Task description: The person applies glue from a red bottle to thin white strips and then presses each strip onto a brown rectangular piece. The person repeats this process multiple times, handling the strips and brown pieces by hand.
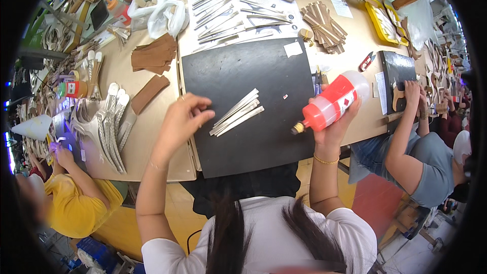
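Observation:
In my right hand (335, 127) is a red-and-clear plastic squeeze bottle (332, 102), tilted so its dark-tipped nozzle points down and left above the black work mat (284, 144). My left hand (185, 119) hovers over the mat's left edge with bent fingers apart and nothing in them. Between the two hands, a small fan of pale narrow strips (237, 113) lies on the mat, nearer to my left hand and apart from it. A tiny red-and-white scrap (285, 96) rests to the right of the strips.
Behind the mat, bundles of pale strips (218, 12) cover white paper. Brown leather pieces (153, 55) and braided straps (109, 122) lie left. Brown strips (324, 26), a yellow tray (388, 23) and red snips (367, 61) sit right. Co-workers sit at both sides, one in yellow (83, 200).

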`<state>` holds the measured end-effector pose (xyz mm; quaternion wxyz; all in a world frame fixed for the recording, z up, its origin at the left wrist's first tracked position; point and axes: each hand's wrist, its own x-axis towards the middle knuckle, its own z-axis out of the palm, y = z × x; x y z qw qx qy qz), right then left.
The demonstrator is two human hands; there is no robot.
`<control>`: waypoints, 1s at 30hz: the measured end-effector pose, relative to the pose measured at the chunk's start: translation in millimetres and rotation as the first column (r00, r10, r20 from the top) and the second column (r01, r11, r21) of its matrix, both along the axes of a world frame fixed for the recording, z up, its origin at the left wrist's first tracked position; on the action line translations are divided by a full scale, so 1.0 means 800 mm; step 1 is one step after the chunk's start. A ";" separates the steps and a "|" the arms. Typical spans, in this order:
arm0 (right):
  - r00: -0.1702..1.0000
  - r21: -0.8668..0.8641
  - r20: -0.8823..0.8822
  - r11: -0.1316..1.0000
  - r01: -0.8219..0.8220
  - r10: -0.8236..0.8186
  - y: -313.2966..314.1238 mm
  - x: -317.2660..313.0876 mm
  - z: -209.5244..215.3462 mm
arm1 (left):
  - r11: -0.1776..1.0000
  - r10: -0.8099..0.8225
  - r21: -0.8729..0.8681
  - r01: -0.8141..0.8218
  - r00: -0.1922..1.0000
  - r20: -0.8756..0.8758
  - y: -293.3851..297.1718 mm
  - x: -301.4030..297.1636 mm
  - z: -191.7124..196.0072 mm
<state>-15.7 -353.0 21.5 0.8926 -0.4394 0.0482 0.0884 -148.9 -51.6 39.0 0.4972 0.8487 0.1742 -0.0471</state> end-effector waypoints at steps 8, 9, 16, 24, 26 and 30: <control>0.981 0.134 -0.153 0.986 -0.100 0.120 0.009 -0.010 0.010 | 0.967 0.085 0.231 -0.106 0.991 0.101 -0.053 -0.033 -0.018; 0.983 0.121 -0.141 0.988 -0.097 0.114 0.008 -0.013 0.011 | 0.958 0.097 0.258 -0.125 0.988 0.117 -0.055 -0.032 -0.021; 0.986 0.070 -0.154 0.996 -0.052 0.062 0.003 -0.023 0.012 | 0.953 0.182 0.220 -0.210 0.973 0.140 -0.048 -0.024 -0.024; 0.988 0.125 -0.102 0.987 -0.106 0.119 -0.006 -0.019 0.001 | 0.940 0.307 0.144 -0.310 0.951 0.043 -0.034 -0.013 -0.012; 0.989 0.117 -0.092 0.987 -0.108 0.119 -0.005 -0.017 0.002 | 0.927 0.317 0.163 -0.336 0.939 0.131 -0.036 -0.011 -0.006; 0.994 0.063 -0.083 0.996 -0.069 0.074 -0.005 -0.014 0.006 | 0.904 0.379 0.119 -0.411 0.898 0.222 -0.049 -0.011 0.011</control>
